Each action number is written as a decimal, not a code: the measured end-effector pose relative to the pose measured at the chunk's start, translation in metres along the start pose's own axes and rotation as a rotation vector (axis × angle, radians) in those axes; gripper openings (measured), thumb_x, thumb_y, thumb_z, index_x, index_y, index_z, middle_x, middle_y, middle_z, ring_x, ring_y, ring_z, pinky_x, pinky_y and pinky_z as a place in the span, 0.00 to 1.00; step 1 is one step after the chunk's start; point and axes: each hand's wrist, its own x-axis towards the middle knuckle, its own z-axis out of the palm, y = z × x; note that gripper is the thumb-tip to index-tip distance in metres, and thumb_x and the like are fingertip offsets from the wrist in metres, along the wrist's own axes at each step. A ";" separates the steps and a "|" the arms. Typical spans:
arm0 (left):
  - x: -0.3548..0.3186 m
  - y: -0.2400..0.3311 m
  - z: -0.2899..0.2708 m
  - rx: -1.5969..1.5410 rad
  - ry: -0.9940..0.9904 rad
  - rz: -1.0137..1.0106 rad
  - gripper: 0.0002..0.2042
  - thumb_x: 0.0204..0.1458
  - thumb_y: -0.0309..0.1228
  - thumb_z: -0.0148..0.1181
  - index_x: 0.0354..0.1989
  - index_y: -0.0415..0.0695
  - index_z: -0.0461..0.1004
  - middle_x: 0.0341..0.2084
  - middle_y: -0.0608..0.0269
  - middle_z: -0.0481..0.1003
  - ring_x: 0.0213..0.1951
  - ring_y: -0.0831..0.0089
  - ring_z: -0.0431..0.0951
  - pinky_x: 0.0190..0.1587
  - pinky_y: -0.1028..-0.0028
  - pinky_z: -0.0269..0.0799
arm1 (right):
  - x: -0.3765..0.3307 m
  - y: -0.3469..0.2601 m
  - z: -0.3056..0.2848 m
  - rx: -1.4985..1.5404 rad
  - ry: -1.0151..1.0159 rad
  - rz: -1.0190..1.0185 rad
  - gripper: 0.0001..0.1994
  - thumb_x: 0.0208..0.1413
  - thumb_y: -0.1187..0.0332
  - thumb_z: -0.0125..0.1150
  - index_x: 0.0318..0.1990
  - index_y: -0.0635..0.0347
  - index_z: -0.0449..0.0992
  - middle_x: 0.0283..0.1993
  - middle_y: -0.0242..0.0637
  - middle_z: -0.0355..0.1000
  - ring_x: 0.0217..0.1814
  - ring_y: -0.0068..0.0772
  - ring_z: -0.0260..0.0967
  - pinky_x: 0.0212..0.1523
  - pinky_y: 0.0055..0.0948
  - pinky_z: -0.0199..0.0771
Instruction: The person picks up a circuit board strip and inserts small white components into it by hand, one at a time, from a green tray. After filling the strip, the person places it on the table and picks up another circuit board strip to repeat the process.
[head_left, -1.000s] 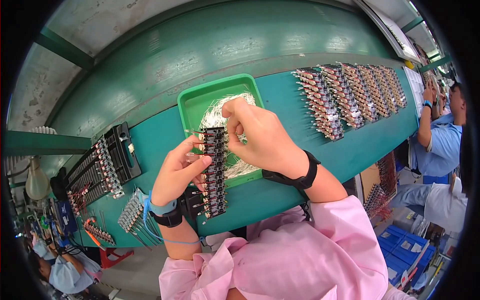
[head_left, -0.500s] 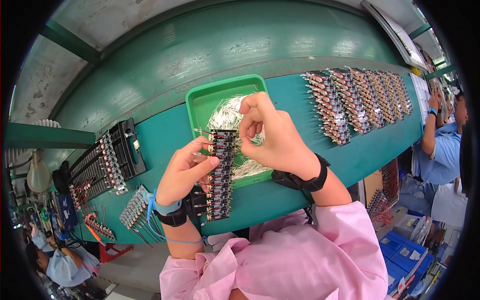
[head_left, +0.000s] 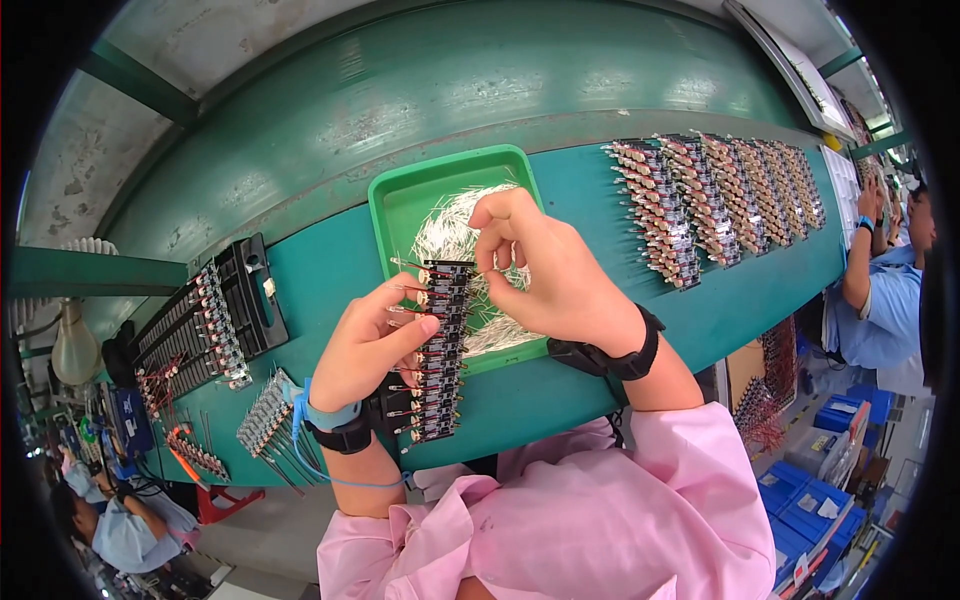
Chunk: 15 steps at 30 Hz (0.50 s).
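Head view: left hand (head_left: 370, 340) pinching black strip (head_left: 440, 350) between thumb and fingers, same grip as 1 s ago. Strip runs lengthwise toward the wearer, over left front part of green tray (head_left: 402, 205), loose white pieces (head_left: 448, 230) in it. Right hand (head_left: 550, 275) nudged in since 0.5 s ago: thumb and index tips now just beside the strip's right edge, near its far end. Those tips are close together, other fingers curled; can't tell if they pinch anything. Strip rows (head_left: 660, 215) at right and black rack (head_left: 160, 340) at left unchanged. More blue bins (head_left: 845, 412) showing far right.
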 end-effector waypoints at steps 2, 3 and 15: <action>0.000 0.000 0.001 0.002 -0.006 -0.008 0.12 0.51 0.26 0.53 0.42 0.41 0.60 0.11 0.71 0.64 0.12 0.83 0.67 0.14 0.81 0.65 | 0.000 0.000 -0.001 -0.013 -0.006 -0.015 0.21 0.35 0.85 0.53 0.42 0.61 0.60 0.25 0.32 0.65 0.25 0.26 0.63 0.26 0.23 0.63; 0.000 0.000 0.001 0.006 -0.007 -0.009 0.12 0.51 0.26 0.54 0.42 0.41 0.60 0.11 0.71 0.64 0.12 0.82 0.67 0.14 0.81 0.64 | 0.000 0.000 -0.002 -0.044 -0.007 -0.054 0.21 0.35 0.85 0.53 0.41 0.62 0.61 0.25 0.33 0.65 0.25 0.28 0.63 0.26 0.24 0.63; 0.000 0.000 0.001 -0.029 0.014 -0.010 0.12 0.51 0.25 0.54 0.41 0.40 0.60 0.11 0.71 0.64 0.12 0.83 0.67 0.14 0.81 0.64 | -0.001 -0.004 0.001 -0.222 0.060 -0.293 0.20 0.32 0.86 0.54 0.38 0.64 0.65 0.24 0.35 0.65 0.25 0.36 0.65 0.26 0.30 0.66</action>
